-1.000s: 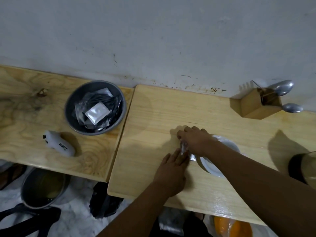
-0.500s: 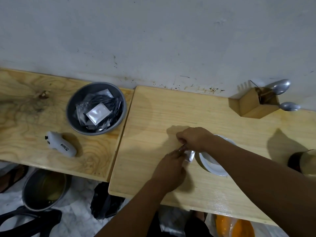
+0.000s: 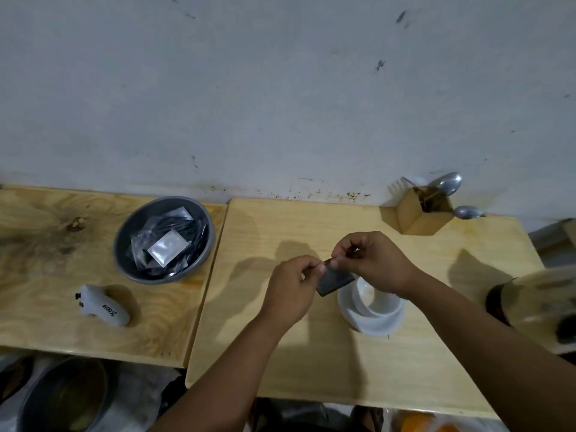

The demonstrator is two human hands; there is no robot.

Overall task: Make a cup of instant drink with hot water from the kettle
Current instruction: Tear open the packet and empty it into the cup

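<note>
Head view: left hand [image 3: 290,288] and right hand [image 3: 371,260] pinch the dark sachet's [image 3: 335,280] top edge just above the white cup [image 3: 371,310], poised to tear; next, tip powder in.

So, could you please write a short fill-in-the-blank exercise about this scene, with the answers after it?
1. Both hands, the left hand and the right hand, pinch one small dark foil ____ above the white plastic cup.
2. The round grey metal bowl of foil packets stands on the ____ wooden board.
3. The square wooden holder by the wall keeps metal ____.

Answers: sachet; left; spoons
</note>
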